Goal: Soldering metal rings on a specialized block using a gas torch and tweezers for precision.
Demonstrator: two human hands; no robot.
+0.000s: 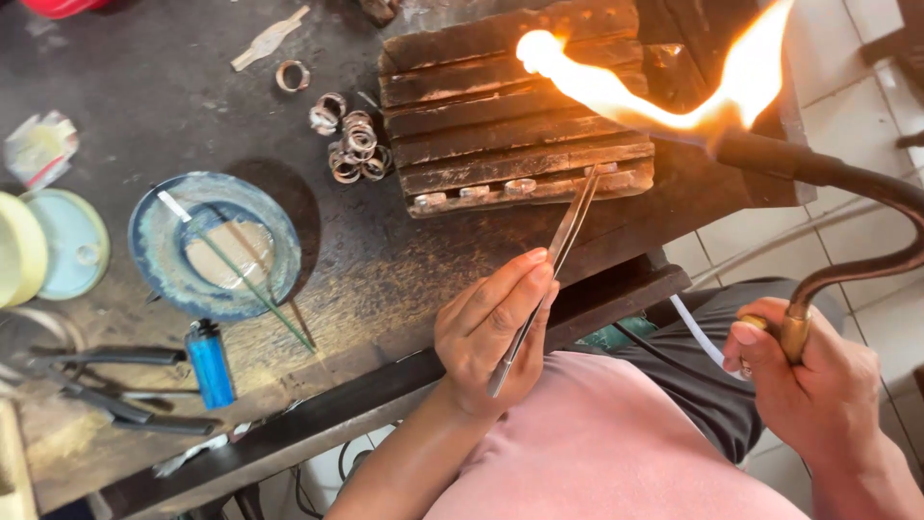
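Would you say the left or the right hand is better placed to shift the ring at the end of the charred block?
Left, probably: the left hand holds tweezers whose tips reach that ring; the right hand grips the lit torch.

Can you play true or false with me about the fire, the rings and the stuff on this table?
1. The right hand holds a torch with a burning flame. True.
2. The left hand holds a hammer. False: it holds thin metal tweezers.
3. The tweezers' tips reach a ring on the charred block. True.
4. The lighter is red. False: it is blue, lying by the pliers.
5. A pile of rings lies left of the block. True.
6. The round dish is on the floor. False: it sits on the workbench.
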